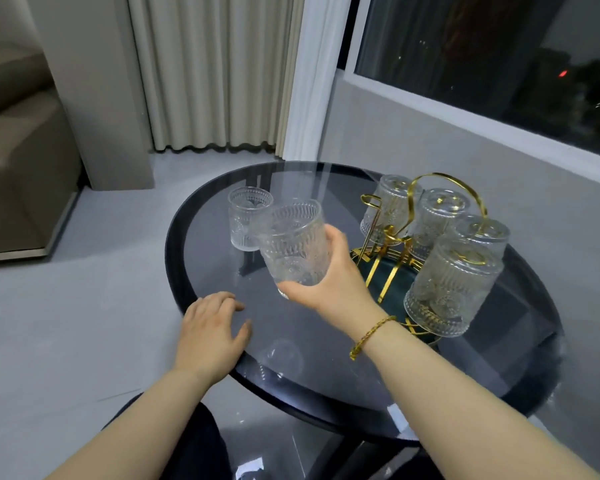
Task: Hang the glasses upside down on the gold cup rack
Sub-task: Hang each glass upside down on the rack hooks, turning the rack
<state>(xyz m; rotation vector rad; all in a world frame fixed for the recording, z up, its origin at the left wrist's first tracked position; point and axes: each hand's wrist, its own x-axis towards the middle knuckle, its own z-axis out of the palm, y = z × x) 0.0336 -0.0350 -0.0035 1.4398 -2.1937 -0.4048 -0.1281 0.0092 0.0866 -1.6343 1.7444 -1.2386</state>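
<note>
My right hand (336, 278) grips a clear embossed glass (293, 242) by its base, mouth up and tilted away, above the middle of the round glass table (291, 327). A second glass (248, 220) stands upright on the table just behind it. To the right stands the gold cup rack (392, 233) with a looped handle, and several glasses hang upside down on it, the nearest one (451, 289) at the front right. One gold peg (369, 216) on the rack's left side is bare. My left hand (213, 332) rests flat on the table's near left edge.
The table's dark rim runs close to my body, and the rack sits near its right side on a dark green base (400, 306). Curtains (215, 71) hang behind, a window sill (482, 123) runs at the right, and a sofa (18, 161) stands at the left.
</note>
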